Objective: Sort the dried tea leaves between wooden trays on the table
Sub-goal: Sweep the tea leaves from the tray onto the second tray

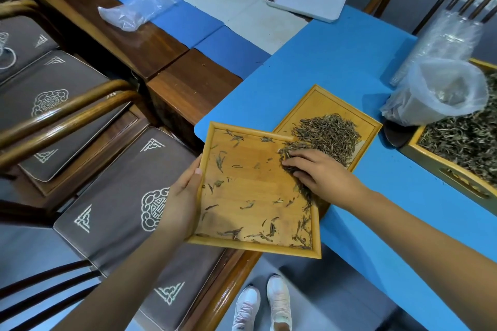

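1. Left hand (185,191), closest to the viewer along with its forearm, grips the left rim of the tilted wooden tray (242,207): the thumb lies over the frame and the fingers are curled underneath, out of sight. It should hold this angle steady, with the right edge low, so loose leaves drift toward the pour side and do not fall off the near rim.
2. Scattered tea leaves (236,231) cling to the board across its middle and along the near frame. I judge that a light shake or a second sweep will be needed for them, since they lie flat on the wood.
3. Right hand (317,172) rests on the tray's right side with fingers together and bent, raking a ridge of leaves along that edge. It pinches nothing. Best to sweep with the flats of the fingers in 1 smooth stroke outward, gently, because dry leaves probably snap under pressure.
4. The tilted tray overlaps the second wooden tray (309,105), which lies flat on the blue surface (336,62) and holds the heap of sorted leaves (330,134). The overlap should stay, so swept leaves land inside its frame.
5. Further right stand a clear plastic bag (441,94) and, at the frame's edge, a larger tray of unsorted leaves (465,142). The sweeping elbow should keep clear of both.
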### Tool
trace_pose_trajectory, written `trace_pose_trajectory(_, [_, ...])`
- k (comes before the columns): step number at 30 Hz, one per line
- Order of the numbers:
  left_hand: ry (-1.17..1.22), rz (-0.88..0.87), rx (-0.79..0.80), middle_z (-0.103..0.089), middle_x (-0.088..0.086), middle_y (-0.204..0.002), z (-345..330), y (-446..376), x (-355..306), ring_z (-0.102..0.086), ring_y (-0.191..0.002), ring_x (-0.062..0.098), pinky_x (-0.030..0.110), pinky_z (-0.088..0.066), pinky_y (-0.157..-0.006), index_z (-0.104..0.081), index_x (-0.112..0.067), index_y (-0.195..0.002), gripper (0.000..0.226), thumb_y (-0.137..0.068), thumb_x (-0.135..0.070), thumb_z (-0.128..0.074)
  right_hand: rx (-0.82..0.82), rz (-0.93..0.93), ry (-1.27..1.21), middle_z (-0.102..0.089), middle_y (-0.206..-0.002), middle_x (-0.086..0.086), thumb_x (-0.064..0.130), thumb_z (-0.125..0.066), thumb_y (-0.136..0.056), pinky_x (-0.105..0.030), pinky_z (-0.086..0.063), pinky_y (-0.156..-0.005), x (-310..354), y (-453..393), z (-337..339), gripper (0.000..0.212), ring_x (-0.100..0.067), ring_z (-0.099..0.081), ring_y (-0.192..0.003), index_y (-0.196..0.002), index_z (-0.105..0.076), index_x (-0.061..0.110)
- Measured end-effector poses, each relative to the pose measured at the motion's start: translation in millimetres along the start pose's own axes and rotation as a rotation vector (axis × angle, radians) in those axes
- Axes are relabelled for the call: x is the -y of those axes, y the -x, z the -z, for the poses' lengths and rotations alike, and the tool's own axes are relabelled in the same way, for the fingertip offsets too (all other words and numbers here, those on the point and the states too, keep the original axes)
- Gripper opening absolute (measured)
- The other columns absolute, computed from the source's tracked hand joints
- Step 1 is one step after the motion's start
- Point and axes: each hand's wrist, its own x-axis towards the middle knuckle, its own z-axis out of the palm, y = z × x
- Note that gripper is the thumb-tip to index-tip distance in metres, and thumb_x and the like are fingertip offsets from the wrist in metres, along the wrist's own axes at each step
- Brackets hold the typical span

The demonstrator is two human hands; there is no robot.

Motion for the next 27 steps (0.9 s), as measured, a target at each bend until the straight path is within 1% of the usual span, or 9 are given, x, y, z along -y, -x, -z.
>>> trace_pose_trajectory(2, [-0.026,-0.004,0.001,-0.071,-0.017,-0.103,1.6,0.4,0.5,-0.068,-0.095,0.005,0.024,-0.050,-0.076,-0.058,-0.063,-0.100,0.031,-0.096,-0.040,-0.038,-0.005,-0.019,0.018,-0.050,-0.136,-0.004,0.017,-0.051,-0.093,-0.038,-0.036,-0.105,-2.3,-1.8,-0.5,0.035,-0.024,-0.044,-0.127,-0.129,-0.053,0.020])
trace_pose_trajectory(4, [-0.025,-0.008,0.033,-0.070,-0.012,-0.111,2.8,0.9,2.1,-0.066,-0.103,0.014,0.039,-0.050,-0.091,-0.057,-0.062,-0.105,0.031,-0.097,-0.040,-0.036,-0.016,-0.039,0.034,-0.051,-0.135,-0.004,0.019,-0.051,-0.093,-0.039,-0.036,-0.105,-5.1,-3.1,-1.1,0.035,-0.024,-0.045,-0.126,-0.129,-0.053,0.020])
trace_pose_trajectory(6, [-0.015,-0.016,0.057,-0.069,-0.009,-0.115,4.1,1.3,3.1,-0.065,-0.106,0.019,0.049,-0.046,-0.098,-0.057,-0.060,-0.109,0.032,-0.098,-0.038,-0.036,-0.024,-0.070,0.039,-0.051,-0.135,-0.004,0.021,-0.051,-0.093,-0.040,-0.036,-0.105,-6.9,-4.5,-0.9,0.035,-0.024,-0.045,-0.126,-0.129,-0.052,0.021])
trace_pose_trajectory(8, [-0.032,-0.032,0.052,-0.071,-0.013,-0.109,5.1,2.4,3.2,-0.067,-0.101,0.015,0.049,-0.047,-0.097,-0.057,-0.061,-0.106,0.033,-0.098,-0.038,-0.035,-0.029,-0.091,0.038,-0.051,-0.135,-0.005,0.023,-0.050,-0.094,-0.041,-0.037,-0.105,-8.4,-6.6,-0.4,0.035,-0.025,-0.045,-0.126,-0.128,-0.052,0.020])
trace_pose_trajectory(11, [-0.018,-0.025,0.066,-0.070,-0.012,-0.111,5.6,3.5,3.8,-0.065,-0.106,0.018,0.049,-0.045,-0.098,-0.059,-0.060,-0.106,0.034,-0.099,-0.036,-0.036,-0.024,-0.124,0.032,-0.051,-0.133,-0.004,0.025,-0.049,-0.094,-0.042,-0.040,-0.103,-10.3,-10.6,0.9,0.035,-0.025,-0.046,-0.124,-0.128,-0.051,0.019])
trace_pose_trajectory(14, [-0.014,-0.003,0.013,-0.071,-0.015,-0.104,6.3,3.6,3.8,-0.065,-0.105,0.017,0.044,-0.046,-0.096,-0.062,-0.058,-0.100,0.032,-0.098,-0.035,-0.039,-0.025,-0.168,0.006,-0.052,-0.130,-0.005,0.026,-0.049,-0.094,-0.040,-0.041,-0.101,-11.9,-13.8,1.4,0.034,-0.025,-0.047,-0.121,-0.127,-0.051,0.017])
trace_pose_trajectory(17, [-0.020,0.000,0.026,-0.070,-0.009,-0.110,7.6,4.5,5.0,-0.063,-0.108,0.020,0.046,-0.045,-0.099,-0.061,-0.047,-0.111,0.029,-0.098,-0.036,-0.038,-0.036,-0.205,-0.018,-0.052,-0.128,-0.006,0.025,-0.049,-0.094,-0.037,-0.040,-0.099,-12.8,-15.9,0.9,0.034,-0.026,-0.046,-0.119,-0.126,-0.052,0.015])
trace_pose_trajectory(22, [0.005,-0.009,0.085,-0.064,-0.003,-0.124,14.4,6.2,4.7,-0.058,-0.117,0.025,0.052,-0.040,-0.103,-0.054,-0.047,-0.121,0.032,-0.099,-0.034,-0.035,-0.056,-0.271,-0.035,-0.054,-0.121,-0.011,0.022,-0.048,-0.095,-0.037,-0.042,-0.092,-14.6,-17.2,-1.0,0.032,-0.029,-0.047,-0.115,-0.125,-0.053,0.013])
trace_pose_trajectory(27, [0.014,-0.016,0.063,-0.066,-0.004,-0.121,17.6,8.6,4.8,-0.060,-0.114,0.020,0.049,-0.042,-0.103,-0.055,-0.043,-0.121,0.032,-0.099,-0.030,-0.036,-0.081,-0.308,-0.039,-0.055,-0.118,-0.013,0.018,-0.050,-0.094,-0.039,-0.042,-0.091,-18.3,-14.0,-3.8,0.029,-0.032,-0.048,-0.111,-0.121,-0.055,0.010])
